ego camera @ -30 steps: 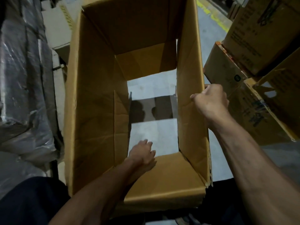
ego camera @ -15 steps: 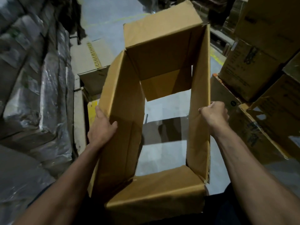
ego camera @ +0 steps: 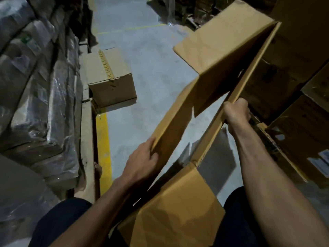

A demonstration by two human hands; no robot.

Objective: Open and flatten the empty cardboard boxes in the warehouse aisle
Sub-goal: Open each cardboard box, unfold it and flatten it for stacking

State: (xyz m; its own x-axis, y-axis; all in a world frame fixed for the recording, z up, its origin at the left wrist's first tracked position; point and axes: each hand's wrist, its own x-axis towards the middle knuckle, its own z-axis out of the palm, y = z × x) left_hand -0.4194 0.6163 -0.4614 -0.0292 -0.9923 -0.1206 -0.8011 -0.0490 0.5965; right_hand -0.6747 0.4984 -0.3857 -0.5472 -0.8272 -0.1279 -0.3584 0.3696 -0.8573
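An empty brown cardboard box point(ego camera: 219, 56), open at both ends, is skewed into a narrow diamond in front of me, its long walls close together. My left hand point(ego camera: 142, 161) grips the near edge of the left wall, fingers curled round it. My right hand point(ego camera: 235, 113) grips the edge of the right wall higher up. A bottom flap point(ego camera: 176, 211) hangs toward my legs. The grey floor shows through the slim gap between the walls.
A taped closed carton point(ego camera: 110, 77) sits on the floor at left by a yellow line point(ego camera: 104, 145). Plastic-wrapped goods point(ego camera: 39, 97) line the left side. Stacked printed cartons point(ego camera: 299, 97) crowd the right. The grey aisle floor point(ego camera: 135, 41) runs ahead.
The box has gone from a wide open rectangle to a nearly collapsed diamond, swung to the right. My left hand left the inside and took the left wall's edge.
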